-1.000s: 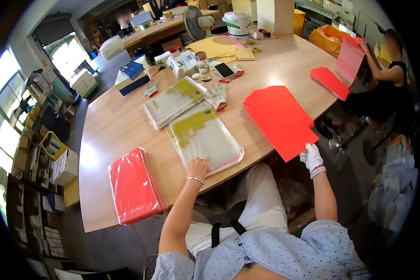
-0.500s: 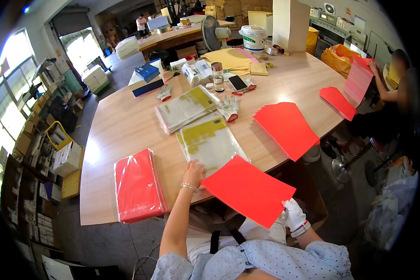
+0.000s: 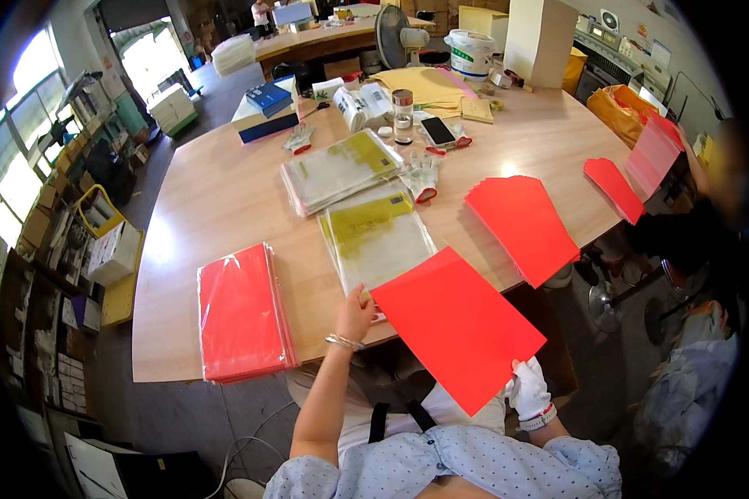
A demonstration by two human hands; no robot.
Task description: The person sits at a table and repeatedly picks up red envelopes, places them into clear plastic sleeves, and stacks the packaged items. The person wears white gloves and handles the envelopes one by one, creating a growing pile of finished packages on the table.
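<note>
My right hand (image 3: 530, 391), in a white glove, grips the near right corner of a red sheet (image 3: 462, 333). That sheet is tilted over the table's front edge, its far left corner by the clear plastic bags. My bare left hand (image 3: 356, 316) is at the near end of the plastic bag (image 3: 374, 241) with the olive print, fingers closed at its edge; the exact pinch is partly hidden. Behind it rests another stack of printed plastic bags (image 3: 341, 172). At the left lies a pile of red sheets in clear sleeves (image 3: 243, 316); right of the bags is a fanned stack of red sheets (image 3: 524, 229).
A glass jar (image 3: 403, 116), a phone (image 3: 438, 131), work gloves (image 3: 422, 177) and a box with a blue book (image 3: 266, 104) stand farther back. At the right, a person handles red sheets near a smaller red stack (image 3: 614, 189). The table (image 3: 171, 249) curves at the left.
My left hand's fingers have drawn together at the bag's edge. The red sheet has swung to a steeper slant in my right hand. The whole view has shifted slightly.
</note>
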